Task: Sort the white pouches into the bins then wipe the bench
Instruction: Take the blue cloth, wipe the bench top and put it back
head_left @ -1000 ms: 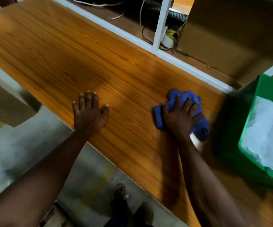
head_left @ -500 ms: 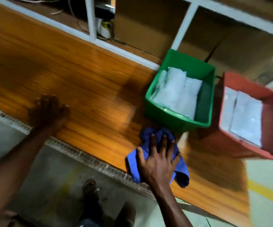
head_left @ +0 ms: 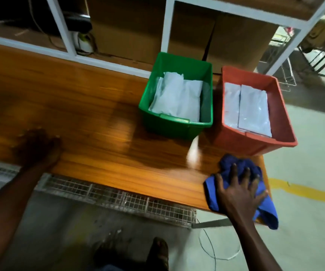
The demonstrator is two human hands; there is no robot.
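Observation:
My right hand [head_left: 239,192] presses flat, fingers spread, on a crumpled blue cloth [head_left: 226,184] at the front right corner of the wooden bench [head_left: 99,118]; part of the cloth hangs over the edge. My left hand [head_left: 38,147], blurred, rests on the bench near its front edge at the left. A green bin [head_left: 175,130] holds white pouches [head_left: 177,98]. Beside it on the right, a red bin [head_left: 282,112] holds flat white pouches [head_left: 253,110], just behind the cloth.
White shelf frame [head_left: 64,26] with cardboard boxes [head_left: 130,28] and cables runs behind the bench. A wire mesh rack [head_left: 118,198] sits under the bench's front edge. Grey floor with a yellow line [head_left: 304,190] lies to the right; my feet show below.
My right hand has slid the blue cloth rightward along the bench to its right end, past the green bin. The view has swung right, bringing both bins into sight. My left hand stays resting on the bench.

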